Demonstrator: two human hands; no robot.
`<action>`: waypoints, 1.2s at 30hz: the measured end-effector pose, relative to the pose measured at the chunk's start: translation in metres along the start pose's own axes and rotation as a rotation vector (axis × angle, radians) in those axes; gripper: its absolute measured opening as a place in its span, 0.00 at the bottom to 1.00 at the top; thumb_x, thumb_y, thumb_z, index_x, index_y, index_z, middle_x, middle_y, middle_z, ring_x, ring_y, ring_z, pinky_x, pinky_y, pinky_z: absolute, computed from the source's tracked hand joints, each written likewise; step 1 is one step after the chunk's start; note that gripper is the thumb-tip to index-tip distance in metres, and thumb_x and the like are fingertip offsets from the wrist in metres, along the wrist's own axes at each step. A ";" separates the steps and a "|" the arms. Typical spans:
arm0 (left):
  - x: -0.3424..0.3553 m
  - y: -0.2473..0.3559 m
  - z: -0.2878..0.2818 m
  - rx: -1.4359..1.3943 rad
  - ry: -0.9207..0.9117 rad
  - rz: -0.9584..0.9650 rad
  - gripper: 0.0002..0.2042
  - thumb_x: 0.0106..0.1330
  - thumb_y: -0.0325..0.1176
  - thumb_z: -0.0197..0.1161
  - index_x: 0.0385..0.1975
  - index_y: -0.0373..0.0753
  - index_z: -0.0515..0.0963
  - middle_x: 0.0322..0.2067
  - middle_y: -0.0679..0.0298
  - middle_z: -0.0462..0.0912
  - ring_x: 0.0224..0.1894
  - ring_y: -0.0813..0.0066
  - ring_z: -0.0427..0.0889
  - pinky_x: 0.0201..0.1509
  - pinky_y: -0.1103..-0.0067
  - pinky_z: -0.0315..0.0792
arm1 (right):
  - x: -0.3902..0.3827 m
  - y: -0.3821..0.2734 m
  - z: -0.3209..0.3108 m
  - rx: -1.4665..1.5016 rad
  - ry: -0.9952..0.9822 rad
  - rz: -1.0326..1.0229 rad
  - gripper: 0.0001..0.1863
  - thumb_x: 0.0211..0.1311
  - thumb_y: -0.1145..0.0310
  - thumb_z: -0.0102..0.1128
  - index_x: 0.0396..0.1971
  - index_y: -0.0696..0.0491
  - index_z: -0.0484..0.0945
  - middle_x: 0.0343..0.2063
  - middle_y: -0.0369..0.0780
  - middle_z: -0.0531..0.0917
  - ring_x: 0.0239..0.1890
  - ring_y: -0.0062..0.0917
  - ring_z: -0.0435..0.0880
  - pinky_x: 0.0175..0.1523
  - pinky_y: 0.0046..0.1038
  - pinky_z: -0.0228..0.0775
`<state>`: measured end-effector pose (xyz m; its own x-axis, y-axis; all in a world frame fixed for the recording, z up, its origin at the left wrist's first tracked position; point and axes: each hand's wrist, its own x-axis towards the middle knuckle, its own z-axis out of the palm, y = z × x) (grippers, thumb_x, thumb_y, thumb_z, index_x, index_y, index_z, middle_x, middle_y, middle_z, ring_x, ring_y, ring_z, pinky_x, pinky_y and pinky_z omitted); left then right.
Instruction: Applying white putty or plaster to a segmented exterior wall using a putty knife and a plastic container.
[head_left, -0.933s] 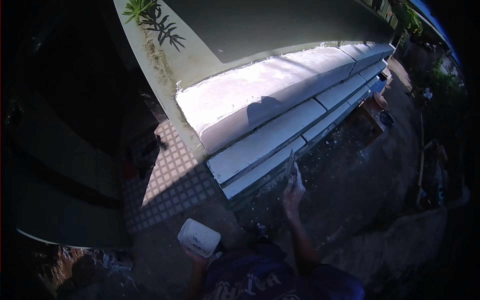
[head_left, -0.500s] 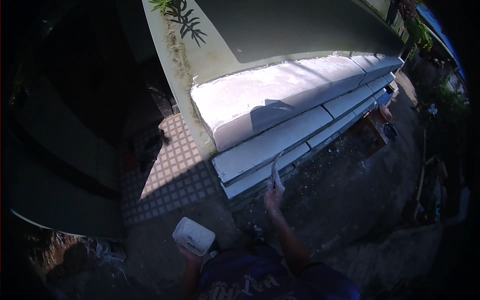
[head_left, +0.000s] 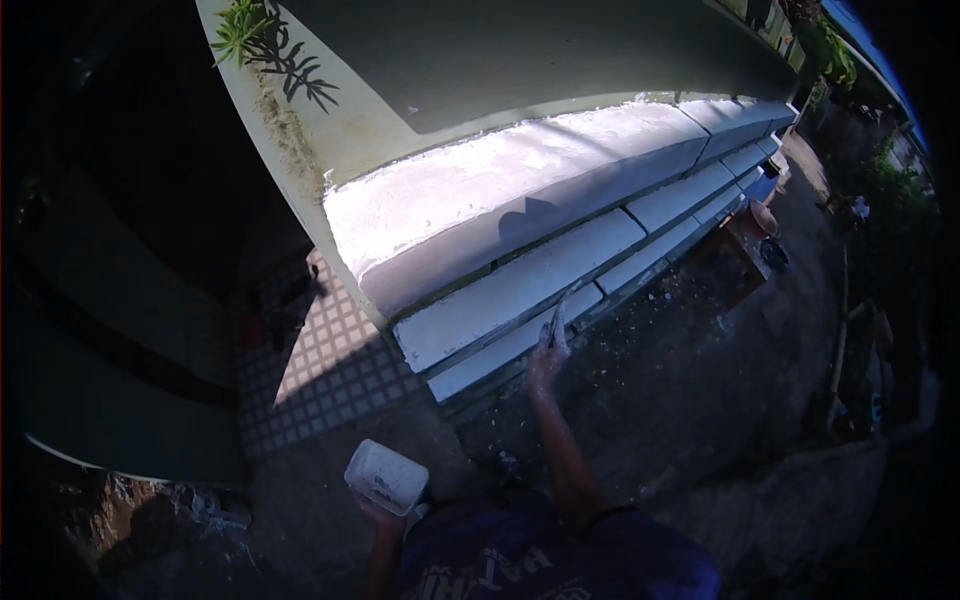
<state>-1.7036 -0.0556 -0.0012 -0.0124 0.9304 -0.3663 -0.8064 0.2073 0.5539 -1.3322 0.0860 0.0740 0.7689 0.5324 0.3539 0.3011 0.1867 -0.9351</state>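
A white rectangular tub (head_left: pixel 388 476) with pale smears is held low at my left side; my left hand (head_left: pixel 378 512) is closed round its lower part. My right hand (head_left: pixel 546 362), whitened over the fingers, grips a thin, flat blade-like tool (head_left: pixel 560 318) whose exact kind is too small to make out. Its tip is against or just in front of the lowest white step (head_left: pixel 500 362). Above that rise a middle step (head_left: pixel 520 290) and a broad top ledge (head_left: pixel 450 210), both coated white, with dark joints between sections. Sunlight washes out much of the top ledge.
A plain wall (head_left: pixel 560 60) stands behind the ledge, with a green plant (head_left: pixel 240 30) at its left. Checkered tiles (head_left: pixel 330 345) lie to the left. A brown box-like object (head_left: pixel 738 262) and a rounded reddish-brown item (head_left: pixel 763 217) sit at right. White crumbs dot the dark ground.
The view has shifted, so the ledge and plant sit further left. My right hand with the tool has moved slightly up along the lowest step. The tub stays in my left hand.
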 end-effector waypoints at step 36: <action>-0.012 -0.020 0.018 0.072 0.047 0.020 0.36 0.64 0.69 0.37 0.64 0.49 0.63 0.57 0.61 0.71 0.57 0.55 0.73 0.58 0.54 0.69 | 0.020 0.038 -0.039 -0.206 -0.102 -0.110 0.23 0.70 0.73 0.46 0.62 0.64 0.64 0.64 0.53 0.66 0.68 0.38 0.62 0.70 0.36 0.54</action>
<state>-1.6765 -0.0660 0.0053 -0.0575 0.9197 -0.3884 -0.7614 0.2112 0.6129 -1.2833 0.0713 0.0464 0.6676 0.6008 0.4397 0.4963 0.0811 -0.8644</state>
